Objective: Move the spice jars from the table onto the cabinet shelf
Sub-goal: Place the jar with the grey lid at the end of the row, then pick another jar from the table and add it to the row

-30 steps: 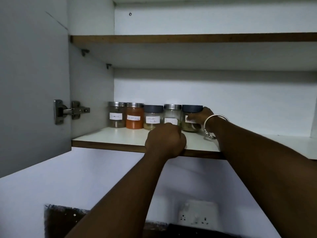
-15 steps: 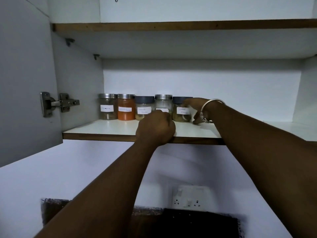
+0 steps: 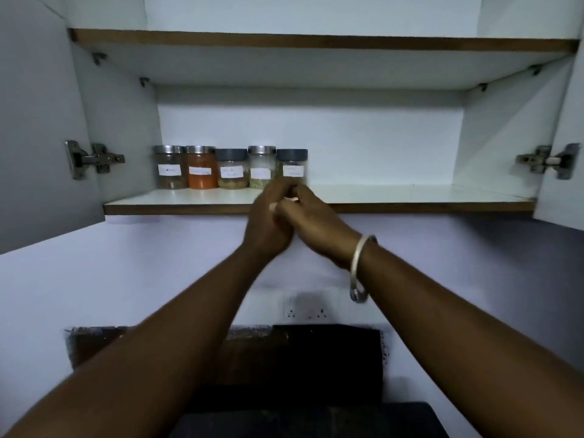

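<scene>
Several labelled spice jars stand in a row at the back left of the lower cabinet shelf (image 3: 410, 195). From the left: a steel-lidded jar (image 3: 170, 167), an orange-filled jar (image 3: 200, 169), a grey-lidded jar (image 3: 232, 170), a steel-lidded pale jar (image 3: 260, 164) and a grey-lidded jar (image 3: 292, 162). My left hand (image 3: 267, 221) and my right hand (image 3: 316, 224) meet in front of the shelf's front edge, just below the two rightmost jars. Their fingers are curled against each other. Neither hand holds a jar. A bangle circles my right wrist.
The cabinet doors stand open, with hinges at the left (image 3: 94, 158) and right (image 3: 546, 159). The right part of the lower shelf is bare. An upper shelf (image 3: 316, 42) runs above. A wall socket (image 3: 306, 306) sits below, above a dark counter.
My right hand has let go of the rightmost jar and drawn back off the shelf. My left hand has also pulled back from the shelf edge, and the two hands now touch.
</scene>
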`<state>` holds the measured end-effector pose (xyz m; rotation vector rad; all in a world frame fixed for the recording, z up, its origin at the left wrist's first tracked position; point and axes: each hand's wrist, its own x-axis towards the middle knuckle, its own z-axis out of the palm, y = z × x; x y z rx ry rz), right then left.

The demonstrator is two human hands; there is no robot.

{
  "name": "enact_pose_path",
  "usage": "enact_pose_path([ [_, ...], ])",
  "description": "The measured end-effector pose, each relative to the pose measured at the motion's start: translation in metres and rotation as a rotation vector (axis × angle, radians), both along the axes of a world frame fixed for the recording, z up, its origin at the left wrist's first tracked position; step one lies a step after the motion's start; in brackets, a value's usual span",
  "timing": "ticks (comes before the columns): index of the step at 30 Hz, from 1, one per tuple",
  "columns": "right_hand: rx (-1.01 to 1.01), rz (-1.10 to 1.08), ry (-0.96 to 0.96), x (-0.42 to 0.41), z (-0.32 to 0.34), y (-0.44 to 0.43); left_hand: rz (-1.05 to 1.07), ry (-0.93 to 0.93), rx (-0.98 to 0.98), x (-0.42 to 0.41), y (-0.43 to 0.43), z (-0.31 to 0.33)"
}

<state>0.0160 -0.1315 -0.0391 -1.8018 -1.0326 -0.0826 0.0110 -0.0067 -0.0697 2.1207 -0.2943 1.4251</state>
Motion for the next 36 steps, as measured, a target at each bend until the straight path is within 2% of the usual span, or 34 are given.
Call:
enact_pose_path([
  [4, 0.121, -0.037, -0.018, -0.026, -0.074, -0.048, -0.200, 0.066, -0.152, -0.029, -0.055, -0.070],
  [7, 0.209, -0.105, 0.031, -0.028, -0.133, -0.076, -0.281, 0.197, -0.237, -0.048, -0.082, -0.128],
  [9, 0.241, -0.178, 0.117, -0.023, -0.180, -0.093, -0.342, 0.298, -0.294, -0.057, -0.099, -0.173],
  [12, 0.181, -0.260, 0.299, -0.011, -0.247, -0.113, -0.359, 0.492, -0.424, -0.064, -0.119, -0.238],
  [16, 0.104, -0.362, 0.584, -0.014, -0.321, -0.145, -0.434, 0.753, -0.819, -0.070, -0.145, -0.314],
  [18, 0.034, -0.446, 0.649, -0.011, -0.353, -0.161, -0.425, 0.888, -0.954, -0.071, -0.154, -0.347],
  [21, -0.100, -0.550, 0.737, -0.010, -0.397, -0.189, -0.399, 1.138, -0.993, -0.080, -0.165, -0.392],
  [25, -0.497, -0.674, 0.510, -0.010, -0.449, -0.228, -0.309, 1.325, -1.115, -0.084, -0.182, -0.434],
  [28, -0.772, -0.663, 0.549, -0.014, -0.478, -0.246, -0.242, 1.472, -1.087, -0.086, -0.195, -0.453],
  [32, -0.838, -0.493, 0.757, -0.023, -0.497, -0.242, -0.257, 1.529, -1.032, -0.092, -0.199, -0.464],
  [36, -0.902, -0.487, 0.664, -0.035, -0.499, -0.227, -0.239, 1.542, -1.048, -0.093, -0.193, -0.471],
])
